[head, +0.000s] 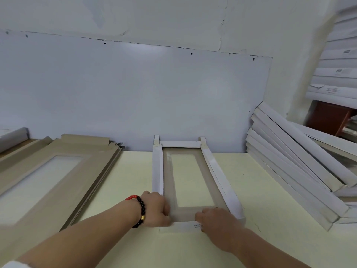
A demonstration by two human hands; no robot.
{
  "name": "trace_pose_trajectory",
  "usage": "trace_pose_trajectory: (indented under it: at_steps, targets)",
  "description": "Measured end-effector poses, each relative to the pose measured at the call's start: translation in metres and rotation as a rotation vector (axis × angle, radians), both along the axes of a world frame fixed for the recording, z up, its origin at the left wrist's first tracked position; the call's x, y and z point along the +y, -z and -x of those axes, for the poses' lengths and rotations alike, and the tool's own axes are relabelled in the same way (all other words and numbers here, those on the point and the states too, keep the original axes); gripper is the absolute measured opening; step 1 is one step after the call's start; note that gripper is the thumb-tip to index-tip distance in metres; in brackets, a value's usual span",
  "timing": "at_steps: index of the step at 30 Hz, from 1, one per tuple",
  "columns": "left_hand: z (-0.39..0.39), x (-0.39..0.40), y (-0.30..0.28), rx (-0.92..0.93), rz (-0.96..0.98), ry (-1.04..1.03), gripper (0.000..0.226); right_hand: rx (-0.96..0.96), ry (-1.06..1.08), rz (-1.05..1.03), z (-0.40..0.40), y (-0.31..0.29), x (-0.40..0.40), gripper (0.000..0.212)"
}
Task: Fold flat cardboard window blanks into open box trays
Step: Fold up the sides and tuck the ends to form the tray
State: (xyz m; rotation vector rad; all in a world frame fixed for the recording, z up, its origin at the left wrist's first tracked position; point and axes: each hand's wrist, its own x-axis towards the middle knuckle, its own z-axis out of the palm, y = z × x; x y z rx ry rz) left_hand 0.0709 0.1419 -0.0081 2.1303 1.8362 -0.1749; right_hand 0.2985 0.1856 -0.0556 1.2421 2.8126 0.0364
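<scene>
Both hands, left hand point(154, 208) and right hand point(216, 219), pinch the near end of the half-folded window blank point(212, 171) (long walls raised) on the table point(133, 175); each grip clamped.

Single head-worn wide-angle view, looking forward and down, close over the pale yellow table point(123, 182), facing the white wall panel point(135, 93).

both arms reach forward; left hand point(154, 208) and right hand point(216, 219) curl, knuckles up, fingertips hidden.
</scene>
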Motion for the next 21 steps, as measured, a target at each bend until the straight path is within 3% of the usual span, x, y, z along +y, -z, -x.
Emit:
trace_pose_trajectory:
  at_steps: [5,10,21]
  targets:
    - [-0.009,-0.013,-0.001,0.089,-0.063,0.011,0.044,-0.016,-0.002,-0.010,0.001,-0.001,-0.001,0.017]
    - [-0.035,-0.020,0.014,0.378,-0.197,0.125,0.019,-0.036,0.001,-0.004,0.001,-0.001,-0.001,0.015]
    - [-0.085,-0.023,0.040,0.228,-0.271,0.040,0.034,0.076,0.005,-0.048,0.000,-0.006,-0.015,0.017]
